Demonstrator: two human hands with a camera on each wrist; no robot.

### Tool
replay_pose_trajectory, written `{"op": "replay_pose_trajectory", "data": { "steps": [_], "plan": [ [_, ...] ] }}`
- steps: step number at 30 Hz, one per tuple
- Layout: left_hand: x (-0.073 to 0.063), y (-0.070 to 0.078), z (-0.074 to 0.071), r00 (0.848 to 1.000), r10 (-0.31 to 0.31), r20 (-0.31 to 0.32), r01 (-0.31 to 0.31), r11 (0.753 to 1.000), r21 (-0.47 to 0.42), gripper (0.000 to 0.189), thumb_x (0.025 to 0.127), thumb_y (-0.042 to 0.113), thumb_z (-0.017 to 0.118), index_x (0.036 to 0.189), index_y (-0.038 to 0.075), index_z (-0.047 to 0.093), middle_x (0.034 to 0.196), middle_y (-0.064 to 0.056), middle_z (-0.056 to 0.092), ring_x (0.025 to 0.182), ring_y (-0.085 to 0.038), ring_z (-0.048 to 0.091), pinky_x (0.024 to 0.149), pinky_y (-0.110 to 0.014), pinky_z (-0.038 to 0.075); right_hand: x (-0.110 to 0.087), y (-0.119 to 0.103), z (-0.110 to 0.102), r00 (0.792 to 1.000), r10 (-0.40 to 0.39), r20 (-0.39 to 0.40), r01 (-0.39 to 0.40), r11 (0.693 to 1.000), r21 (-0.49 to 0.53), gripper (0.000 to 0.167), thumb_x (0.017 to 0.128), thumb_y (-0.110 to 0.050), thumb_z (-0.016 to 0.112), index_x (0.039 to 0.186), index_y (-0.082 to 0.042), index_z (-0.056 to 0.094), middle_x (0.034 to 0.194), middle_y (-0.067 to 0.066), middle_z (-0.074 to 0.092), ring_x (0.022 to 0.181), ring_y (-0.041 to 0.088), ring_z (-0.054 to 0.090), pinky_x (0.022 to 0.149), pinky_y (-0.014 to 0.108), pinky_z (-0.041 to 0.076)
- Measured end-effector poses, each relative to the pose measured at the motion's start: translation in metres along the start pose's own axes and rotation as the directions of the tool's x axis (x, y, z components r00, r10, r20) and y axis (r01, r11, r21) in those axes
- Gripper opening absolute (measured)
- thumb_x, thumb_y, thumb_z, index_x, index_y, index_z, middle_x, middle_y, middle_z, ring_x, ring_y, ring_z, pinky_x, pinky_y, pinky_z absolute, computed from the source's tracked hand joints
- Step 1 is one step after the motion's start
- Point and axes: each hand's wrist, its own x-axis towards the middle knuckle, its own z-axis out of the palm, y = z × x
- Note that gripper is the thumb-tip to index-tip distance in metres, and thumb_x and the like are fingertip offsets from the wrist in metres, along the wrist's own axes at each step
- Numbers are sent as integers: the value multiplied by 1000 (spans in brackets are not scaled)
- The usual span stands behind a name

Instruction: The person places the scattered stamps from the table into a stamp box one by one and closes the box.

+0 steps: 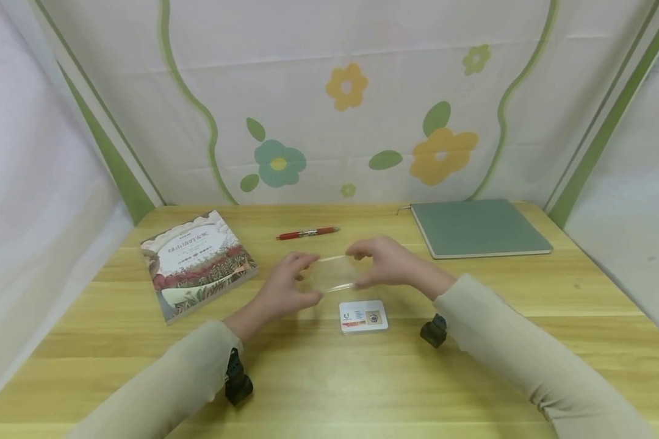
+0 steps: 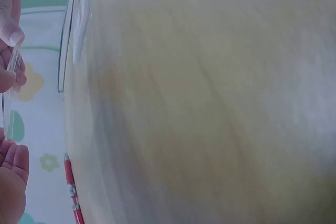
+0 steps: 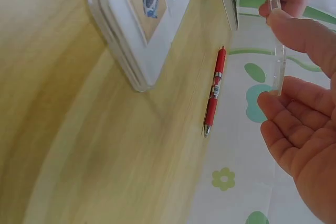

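Both hands hold up a thin, clear plastic lid over the table, one at each end. The left hand pinches its left end between thumb and fingers. At the opposite end, the right hand grips its edges with thumb and fingertips; in the right wrist view the lid appears edge-on. Just below the hands on the table lies a flat case with a white printed card showing on top. Its rounded, layered edge is plain in the right wrist view.
A red pen lies behind the hands. A book with an illustrated cover is at the left, and a green notebook at the back right. A flower-patterned curtain hangs behind the wooden table.
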Motion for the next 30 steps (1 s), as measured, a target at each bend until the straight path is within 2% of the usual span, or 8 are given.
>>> {"op": "replay_pose_trajectory", "data": {
  "steps": [5,11,16,21,30],
  "plan": [
    [0,6,3,999,47,22,-46,998,-50,66,72,16,76,132,9,49,123,-10,49,104,-24,53,85,-35,48,-14,3,1,999,25,-44,-24,999,33,62,66,-26,82,119,-4,59,115,9,63,106,23,57,95,43,43],
    [-1,12,9,994,87,64,-83,994,-66,64,71,15,75,130,6,51,121,-11,50,103,-24,52,84,-34,48,-29,6,3,996,68,-49,-64,995,77,65,63,-31,84,119,-7,60,114,5,63,106,21,57,95,43,42],
    [-3,16,14,992,63,107,-55,996,-75,64,72,16,76,131,8,51,122,-8,50,103,-25,52,85,-37,47,-41,10,7,994,95,-45,-90,991,97,68,63,-35,83,121,-6,59,116,6,62,106,22,57,95,46,42],
    [-6,17,22,986,49,156,-44,998,-40,64,73,21,76,131,9,51,125,-8,49,109,-25,49,88,-42,45,-49,14,14,991,133,-31,-129,987,92,67,63,-33,84,120,-6,59,116,6,63,105,21,57,94,46,42],
    [-8,16,34,975,18,223,-22,1000,14,69,70,26,78,132,9,50,125,-6,48,111,-24,48,93,-43,42,-58,14,27,981,195,-17,-194,981,28,62,61,-29,84,115,-9,62,111,4,64,103,21,57,92,45,44]
  ]
}}
